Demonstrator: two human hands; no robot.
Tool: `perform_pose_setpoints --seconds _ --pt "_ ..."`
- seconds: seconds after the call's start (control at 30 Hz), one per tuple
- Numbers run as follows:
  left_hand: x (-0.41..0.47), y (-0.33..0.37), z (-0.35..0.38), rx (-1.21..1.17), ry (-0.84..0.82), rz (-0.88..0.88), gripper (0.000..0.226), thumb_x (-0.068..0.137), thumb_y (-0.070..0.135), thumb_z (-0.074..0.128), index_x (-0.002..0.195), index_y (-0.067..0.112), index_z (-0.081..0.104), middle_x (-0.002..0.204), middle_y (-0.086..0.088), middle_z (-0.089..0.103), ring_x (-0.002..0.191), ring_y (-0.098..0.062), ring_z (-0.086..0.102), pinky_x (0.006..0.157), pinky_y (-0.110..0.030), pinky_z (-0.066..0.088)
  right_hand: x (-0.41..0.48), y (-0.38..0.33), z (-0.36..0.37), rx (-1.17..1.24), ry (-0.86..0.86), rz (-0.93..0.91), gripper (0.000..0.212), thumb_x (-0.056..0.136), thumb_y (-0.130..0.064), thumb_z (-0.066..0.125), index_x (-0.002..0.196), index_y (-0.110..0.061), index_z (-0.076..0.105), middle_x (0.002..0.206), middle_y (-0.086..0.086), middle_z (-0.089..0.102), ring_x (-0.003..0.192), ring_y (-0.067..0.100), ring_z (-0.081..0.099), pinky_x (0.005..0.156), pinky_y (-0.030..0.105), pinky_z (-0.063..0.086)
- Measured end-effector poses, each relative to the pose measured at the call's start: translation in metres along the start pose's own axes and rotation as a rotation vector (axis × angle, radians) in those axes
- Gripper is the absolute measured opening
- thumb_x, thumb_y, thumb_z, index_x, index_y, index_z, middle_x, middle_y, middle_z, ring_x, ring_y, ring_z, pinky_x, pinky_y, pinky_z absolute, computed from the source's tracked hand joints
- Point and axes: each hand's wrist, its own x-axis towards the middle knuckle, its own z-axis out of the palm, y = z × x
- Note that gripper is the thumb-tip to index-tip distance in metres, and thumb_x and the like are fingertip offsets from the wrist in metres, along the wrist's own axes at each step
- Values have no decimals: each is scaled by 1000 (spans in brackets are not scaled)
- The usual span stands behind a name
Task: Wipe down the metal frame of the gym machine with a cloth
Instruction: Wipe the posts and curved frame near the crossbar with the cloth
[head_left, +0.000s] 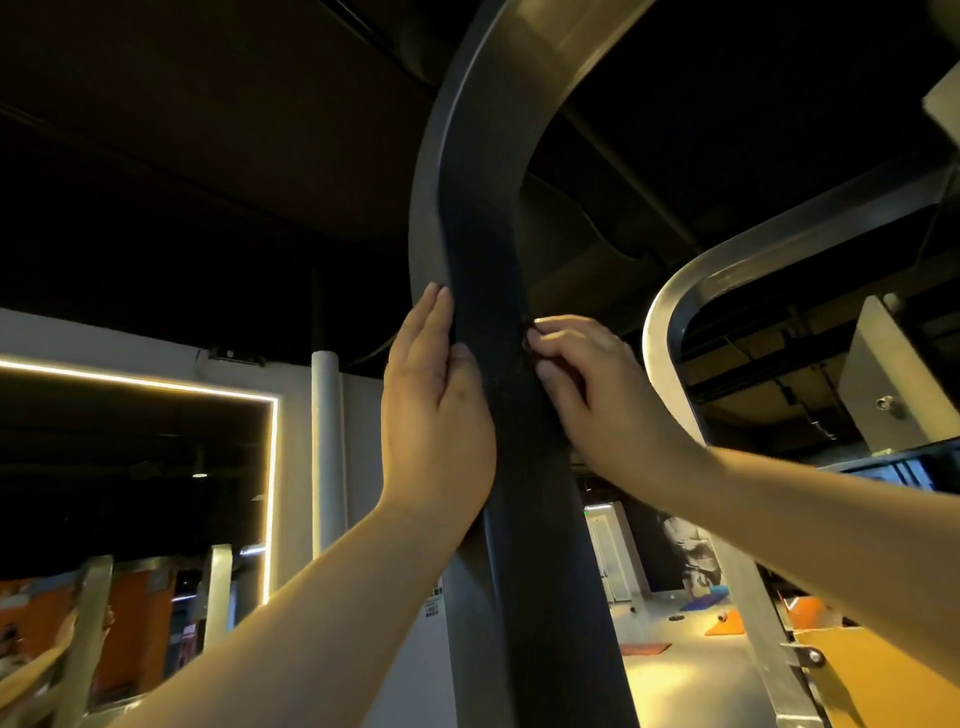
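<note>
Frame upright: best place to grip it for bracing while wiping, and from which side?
Probably the straight stretch of the frame upright below the bend, from its left edge, where the left hand lies flat. The flat front face and narrow side let fingers wrap around; the right hand pinches the cloth at the right edge.

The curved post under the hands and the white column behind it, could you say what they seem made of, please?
Post: likely metal, brushed silver sheen along its edge, matte dark front. Column: smooth matte white, painted or plastic; cannot tell.
</note>
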Motion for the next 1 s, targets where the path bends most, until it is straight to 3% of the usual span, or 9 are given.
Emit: perform_pose_setpoints --seconds 0.2,0.33,0.4,0.47,0.53,0.6,0.67,0.83,1.0 --pt "1 -3 -2 8 -12 -2 50 110 16 46 155 37 41 155 30 36 140 20 29 107 5 23 11 -27 2 -46 -73 135 40 110 -24 38 148 -18 48 159 -1 32 145 19 26 101 21 26" --pt "1 -5 -3 -33 -9 7 49 110 15 46 153 38 43 155 29 37 139 19 32 114 -6 28 -23 -33 -10 -76 -111 -118 60 107 -23 46 159 -38 19 170 -14 3 154 5 8 106 4 14" --pt "2 -5 -3 -25 1 12 49 109 15 47 153 37 44 156 28 38 140 17 33 116 -8 29 -17 -27 -14 46 -36 -27 77 100 -21 62 158 -42 16 170 -18 -2 151 0 10 112 8 21" --pt "1 -5 -2 -20 7 9 48 110 16 47 153 37 44 156 28 39 140 18 32 111 -2 27 -4 -21 -12 125 76 136 83 93 -19 74 159 -28 24 170 -13 4 152 6 21 117 18 28" --pt "1 -5 -2 -22 4 6 48 110 17 48 153 37 44 156 29 38 141 17 32 110 0 26 6 -23 -10 156 126 231 72 90 -23 78 152 -21 41 167 -7 19 147 9 32 111 11 31" --pt "1 -6 -3 -15 0 15 48 109 16 48 154 35 45 157 27 38 141 16 32 112 -1 26 2 -25 -6 137 140 147 53 91 -35 76 139 -23 57 155 -5 39 130 -4 42 102 5 38" --pt "2 -6 -4 -15 0 22 48 109 14 48 153 33 45 157 24 39 141 15 32 111 0 25 -14 -30 -3 116 84 -6 46 97 -50 62 137 -27 61 145 -10 46 126 -7 42 105 11 40" --pt "0 -4 -4 -5 -11 15 49 109 14 47 154 34 43 159 25 37 143 15 31 113 0 23 -28 -19 11 59 -17 -103 46 107 -41 38 152 -33 42 159 -17 38 149 -10 18 127 28 3" --pt "-1 -4 -2 -2 6 18 49 110 17 48 154 37 44 158 26 38 142 14 33 118 -14 29 19 -19 14 72 51 113 45 110 -33 40 153 -23 45 154 -4 46 144 13 39 119 33 35"
